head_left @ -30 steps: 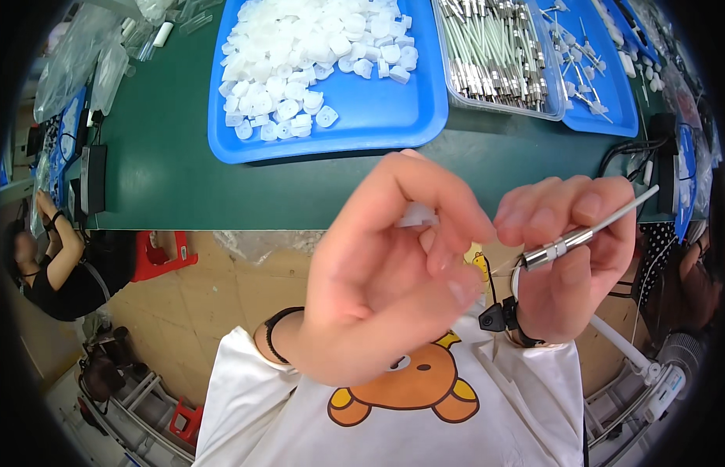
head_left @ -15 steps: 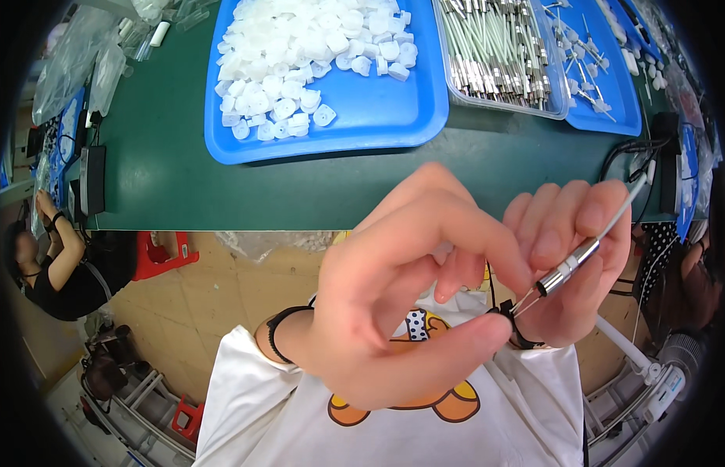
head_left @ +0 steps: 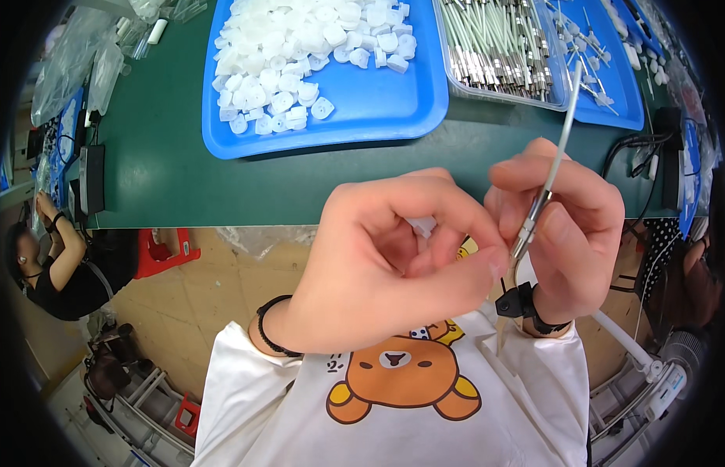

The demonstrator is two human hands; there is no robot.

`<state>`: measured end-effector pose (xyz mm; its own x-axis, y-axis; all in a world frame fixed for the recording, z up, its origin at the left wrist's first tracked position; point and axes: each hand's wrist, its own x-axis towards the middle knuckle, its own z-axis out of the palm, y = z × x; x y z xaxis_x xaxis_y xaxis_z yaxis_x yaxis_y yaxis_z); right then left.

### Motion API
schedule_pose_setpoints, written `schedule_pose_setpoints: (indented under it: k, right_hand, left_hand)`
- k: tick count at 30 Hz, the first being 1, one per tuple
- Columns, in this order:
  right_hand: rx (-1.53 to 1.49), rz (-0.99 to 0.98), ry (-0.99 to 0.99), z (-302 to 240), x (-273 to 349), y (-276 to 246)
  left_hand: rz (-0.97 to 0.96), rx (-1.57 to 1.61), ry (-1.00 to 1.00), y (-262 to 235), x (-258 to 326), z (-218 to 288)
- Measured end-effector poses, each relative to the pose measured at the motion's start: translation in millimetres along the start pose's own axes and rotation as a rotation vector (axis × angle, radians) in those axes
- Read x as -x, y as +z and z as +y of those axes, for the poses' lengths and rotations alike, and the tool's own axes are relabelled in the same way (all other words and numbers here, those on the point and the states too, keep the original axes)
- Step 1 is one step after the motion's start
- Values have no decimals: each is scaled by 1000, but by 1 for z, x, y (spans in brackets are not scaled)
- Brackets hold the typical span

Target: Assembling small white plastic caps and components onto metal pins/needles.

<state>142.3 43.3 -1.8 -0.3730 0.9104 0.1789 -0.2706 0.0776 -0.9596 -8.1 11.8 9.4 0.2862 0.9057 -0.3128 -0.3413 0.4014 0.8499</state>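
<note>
In my right hand (head_left: 569, 226) is a thin pale rod with a metal connector (head_left: 527, 228), tilted with its rod end up toward the far trays. Thumb and fingers close around the metal part. My left hand (head_left: 401, 265) is closed, its thumb and index fingertips pinched together beside the connector's lower end. What lies between those fingertips is too small to make out. Behind them, in the curled fingers, a translucent white plastic cap (head_left: 423, 224) partly shows. The connector's thin wires are hidden now.
A blue tray (head_left: 355, 132) of white plastic caps lies on the green table (head_left: 156, 156). Right of it stand a clear bin (head_left: 499, 95) of similar rods and another blue tray (head_left: 623, 113) with assembled pieces. A black cable (head_left: 631, 148) lies at right. Another person sits at far left.
The rod has swung from leaning right to nearly upright, and my right hand has turned with it. My left fingers have drawn from apart to pinched, and the wires no longer show.
</note>
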Motion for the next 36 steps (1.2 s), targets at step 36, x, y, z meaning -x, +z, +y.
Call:
schedule_pose_setpoints:
  k: [36]
  right_hand:
    - [33,-7,179,2,1,-3]
  left_hand:
    - [-28,-69,-52,4,-7,-11]
